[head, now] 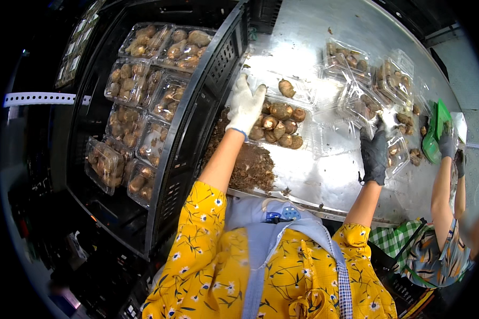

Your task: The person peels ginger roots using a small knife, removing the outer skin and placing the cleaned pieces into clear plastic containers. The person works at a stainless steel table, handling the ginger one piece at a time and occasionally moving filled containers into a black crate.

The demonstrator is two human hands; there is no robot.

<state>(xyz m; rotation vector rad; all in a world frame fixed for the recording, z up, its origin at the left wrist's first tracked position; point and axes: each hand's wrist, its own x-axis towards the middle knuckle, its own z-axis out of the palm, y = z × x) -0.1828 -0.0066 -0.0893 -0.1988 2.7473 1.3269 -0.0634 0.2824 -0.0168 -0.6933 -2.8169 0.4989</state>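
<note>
My left hand (245, 103), in a white glove, is at the left side of an open clear plastic clamshell box (308, 137), thumb and fingers apart. Small brown taro corms (279, 129) fill its base, and a single corm (286, 88) rests on the raised lid side. My right hand (373, 153), in a black glove, reaches to a clear clamshell (359, 101) with corms inside; its fingertips are partly lost against the plastic, so its grip is unclear. Another filled clamshell (398, 153) lies just right of that hand.
A black plastic crate (195, 99) at left holds several packed clamshells (127, 81). Brown peelings (251, 167) are heaped at the metal table's (335, 179) near edge. More filled boxes (395, 79) stand farther back. At right, a co-worker's gloved hands (448, 143) are beside a green scoop (431, 147).
</note>
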